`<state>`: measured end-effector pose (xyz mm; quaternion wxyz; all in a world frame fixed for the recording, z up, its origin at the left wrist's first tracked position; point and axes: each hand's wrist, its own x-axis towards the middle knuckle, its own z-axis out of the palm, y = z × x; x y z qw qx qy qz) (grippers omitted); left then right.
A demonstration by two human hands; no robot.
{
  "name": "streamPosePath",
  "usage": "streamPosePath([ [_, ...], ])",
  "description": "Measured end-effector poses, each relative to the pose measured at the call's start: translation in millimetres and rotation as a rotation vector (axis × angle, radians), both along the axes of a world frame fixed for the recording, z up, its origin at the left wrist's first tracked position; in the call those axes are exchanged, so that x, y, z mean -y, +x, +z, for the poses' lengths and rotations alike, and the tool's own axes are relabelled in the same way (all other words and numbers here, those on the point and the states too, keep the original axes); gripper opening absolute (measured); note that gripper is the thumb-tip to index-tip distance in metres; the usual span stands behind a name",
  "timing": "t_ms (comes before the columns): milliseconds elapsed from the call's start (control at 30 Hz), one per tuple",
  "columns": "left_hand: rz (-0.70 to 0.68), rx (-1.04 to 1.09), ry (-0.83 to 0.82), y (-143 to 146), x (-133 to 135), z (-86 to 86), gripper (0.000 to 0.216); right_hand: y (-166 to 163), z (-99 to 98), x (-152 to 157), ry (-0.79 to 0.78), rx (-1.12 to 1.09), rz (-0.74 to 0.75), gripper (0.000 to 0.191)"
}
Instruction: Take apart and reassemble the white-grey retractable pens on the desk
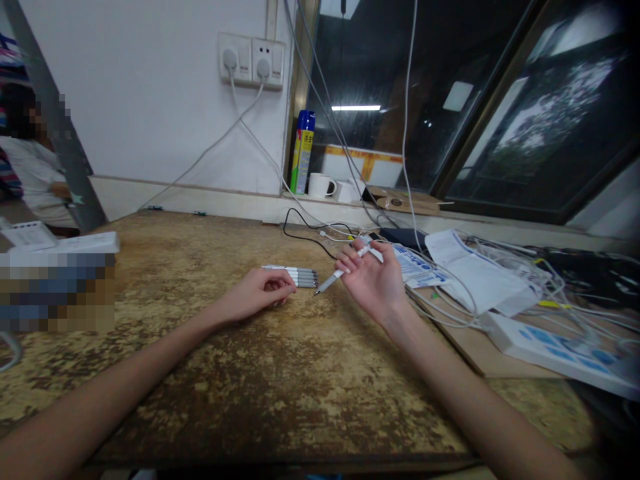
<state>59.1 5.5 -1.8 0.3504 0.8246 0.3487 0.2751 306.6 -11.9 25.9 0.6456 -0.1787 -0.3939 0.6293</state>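
Note:
My right hand (373,277) holds a white pen (340,272) between its fingers, the dark tip pointing down-left above the worn wooden table (225,373). Just left of that tip lies a row of several white pens (295,275), side by side, tips to the right. My left hand (257,295) rests on the table with its fingers curled, touching the near side of that row. Nothing shows inside the left hand.
Papers (465,270), tangled cables (500,257) and a white power strip (560,347) crowd the right side. A spray can (303,152) and white mugs (321,185) stand on the sill. White boxes (60,243) lie at left, with a seated person (30,167) behind.

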Motion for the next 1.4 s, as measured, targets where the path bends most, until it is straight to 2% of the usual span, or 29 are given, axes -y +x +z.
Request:
streamPosePath([
  [167,0.178,-0.184,0.271,-10.4,-10.9,-4.5,0.026,-0.5,-1.6,0.9,-0.024,-0.119,0.124,0.019],
  [333,0.22,-0.256,0.34,-14.3,-13.3,-4.3,0.027,0.2,-0.9,1.6,-0.05,-0.279,0.179,0.019],
  [667,0.303,-0.249,0.364,-21.6,-19.0,-4.8,0.028,2.5,-2.5,-2.2,-0.097,-0.288,0.137,0.022],
  [1400,0.294,-0.289,0.353,-19.8,-17.9,-4.4,0.029,3.0,-0.3,1.2,-0.085,-0.288,0.167,0.019],
])
